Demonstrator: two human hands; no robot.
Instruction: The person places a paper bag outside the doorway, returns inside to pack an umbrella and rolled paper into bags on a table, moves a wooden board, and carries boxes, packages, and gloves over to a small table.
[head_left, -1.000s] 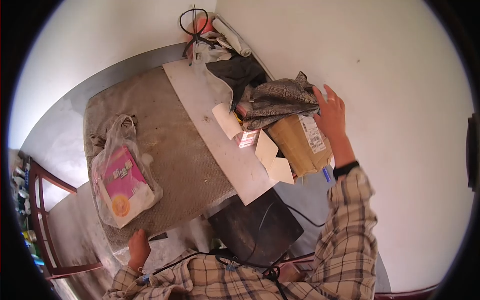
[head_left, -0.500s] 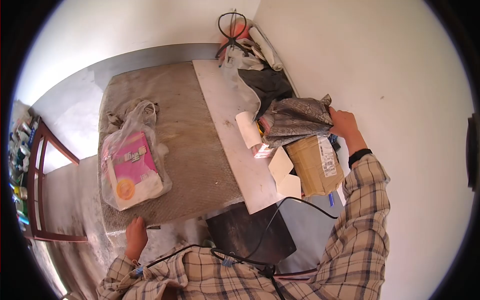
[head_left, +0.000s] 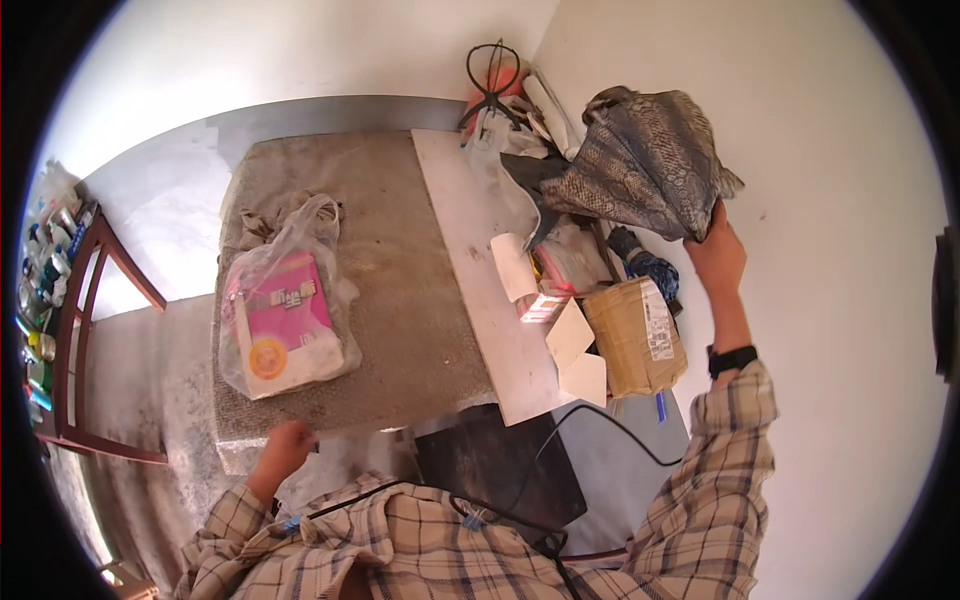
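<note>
A grey snakeskin-patterned piece of material (head_left: 655,160) hangs raised against the wall, its lower corner gripped in my right hand (head_left: 716,255). Beneath it are a brown cardboard box (head_left: 625,340) with a white label and a dark crumpled bundle (head_left: 650,270). My left hand (head_left: 287,447) is curled at the front edge of the covered table (head_left: 400,300); whether it holds anything is hidden. Just beyond that hand lies a clear plastic bag (head_left: 340,290) with a pink and white package (head_left: 290,320) inside.
An open white carton (head_left: 515,270) stands beside the cardboard box. Behind are a black wire stand (head_left: 490,90) and dark cloth (head_left: 530,180). A wooden chair frame (head_left: 70,340) is at far left, near bottles. A black cable (head_left: 630,430) loops at the front.
My right hand has lifted the patterned material up off the boxes, uncovering the carton's contents and the dark bundle. My left hand has moved slightly right. The view has shifted a little.
</note>
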